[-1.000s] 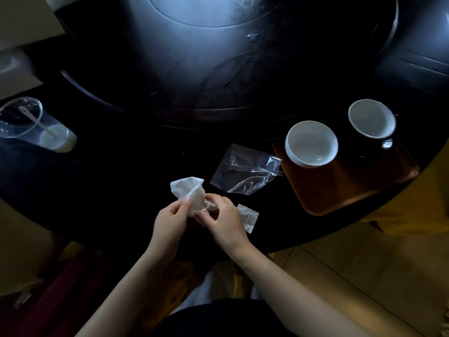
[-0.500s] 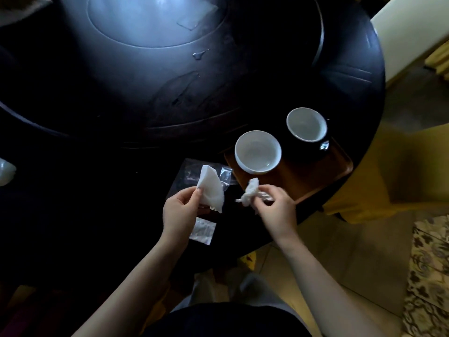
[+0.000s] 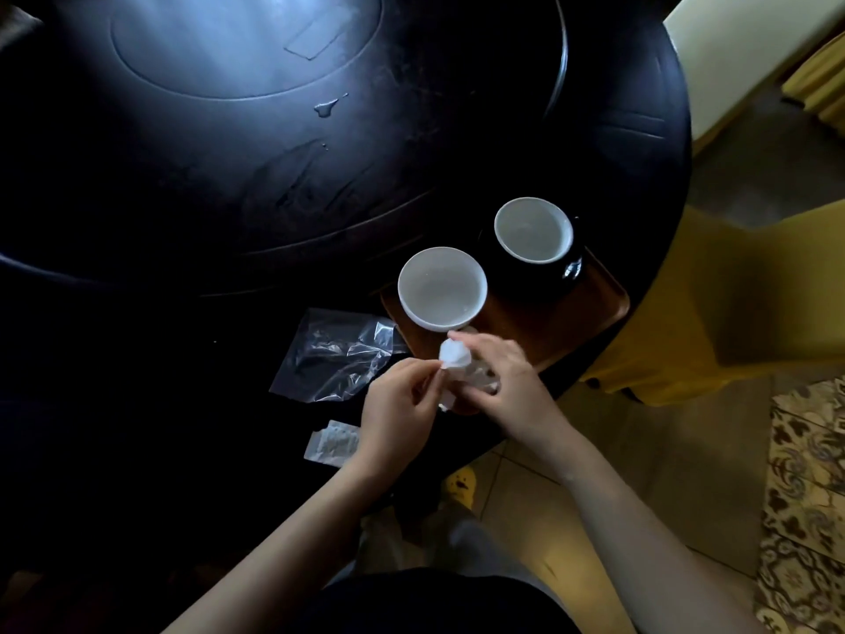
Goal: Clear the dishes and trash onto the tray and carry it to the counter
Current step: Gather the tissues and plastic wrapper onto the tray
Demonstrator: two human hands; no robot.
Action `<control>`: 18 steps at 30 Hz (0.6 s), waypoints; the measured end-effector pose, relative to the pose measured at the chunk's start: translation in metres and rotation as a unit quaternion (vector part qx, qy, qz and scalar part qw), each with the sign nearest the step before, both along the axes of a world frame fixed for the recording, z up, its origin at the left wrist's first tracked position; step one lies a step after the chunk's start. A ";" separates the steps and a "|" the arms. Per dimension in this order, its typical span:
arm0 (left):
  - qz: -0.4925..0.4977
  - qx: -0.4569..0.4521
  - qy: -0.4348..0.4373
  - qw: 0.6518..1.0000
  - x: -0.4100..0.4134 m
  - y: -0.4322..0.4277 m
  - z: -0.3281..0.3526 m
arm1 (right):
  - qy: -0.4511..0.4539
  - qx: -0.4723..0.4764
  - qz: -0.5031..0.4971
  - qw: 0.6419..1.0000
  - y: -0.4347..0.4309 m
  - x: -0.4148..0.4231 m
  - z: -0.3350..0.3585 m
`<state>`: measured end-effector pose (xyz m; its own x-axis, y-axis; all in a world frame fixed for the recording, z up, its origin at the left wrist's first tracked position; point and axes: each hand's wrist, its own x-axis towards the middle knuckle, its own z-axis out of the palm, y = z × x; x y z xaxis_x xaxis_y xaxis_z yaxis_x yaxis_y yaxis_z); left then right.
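A brown tray (image 3: 576, 322) sits at the near right edge of the round black table (image 3: 228, 185). On it stand a white bowl (image 3: 441, 288) and a black cup with a white inside (image 3: 532, 231). My left hand (image 3: 398, 411) and my right hand (image 3: 498, 382) are together over the tray's near corner, both pinching crumpled white tissue (image 3: 455, 359). A clear plastic bag (image 3: 340, 354) lies on the table left of the tray. A small white wrapper (image 3: 331, 443) lies nearer to me, left of my left wrist.
A raised round turntable (image 3: 247, 43) fills the table's middle, with a few water drops (image 3: 327, 107) on it. A yellow-covered chair (image 3: 740, 304) stands right of the table. Tiled floor and a patterned rug (image 3: 804, 496) lie at the right.
The two hands, apart half a second ago with a tissue piece each, have come together at the tray's near corner. The view has swung right, so the plastic cup at the left is out of frame.
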<state>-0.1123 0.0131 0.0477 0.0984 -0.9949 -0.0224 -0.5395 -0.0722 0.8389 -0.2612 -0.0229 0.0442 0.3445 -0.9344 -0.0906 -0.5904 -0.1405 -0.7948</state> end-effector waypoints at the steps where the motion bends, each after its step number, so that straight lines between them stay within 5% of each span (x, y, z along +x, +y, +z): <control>1: -0.016 -0.001 0.014 1.000 -0.003 -0.001 0.000 | -0.037 0.019 -0.001 0.999 0.002 0.001 0.000; 6: 0.018 -0.002 -0.010 1.000 0.004 -0.006 -0.008 | -0.054 -0.041 -0.130 0.989 0.001 -0.004 -0.013; 13: -0.004 0.107 -0.271 0.957 0.091 -0.013 -0.051 | 0.091 -0.119 -0.131 0.980 -0.013 -0.004 -0.045; 18: -0.016 0.053 -0.316 0.947 0.106 -0.015 -0.060 | 0.209 -0.165 -0.158 0.951 -0.017 0.000 -0.053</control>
<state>-0.0059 -0.0018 -0.0127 0.0954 -0.9931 -0.0688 -0.9348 -0.1131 0.3368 -0.2608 -0.0403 -0.0086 0.0395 -0.9865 0.1589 -0.8994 -0.1044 -0.4244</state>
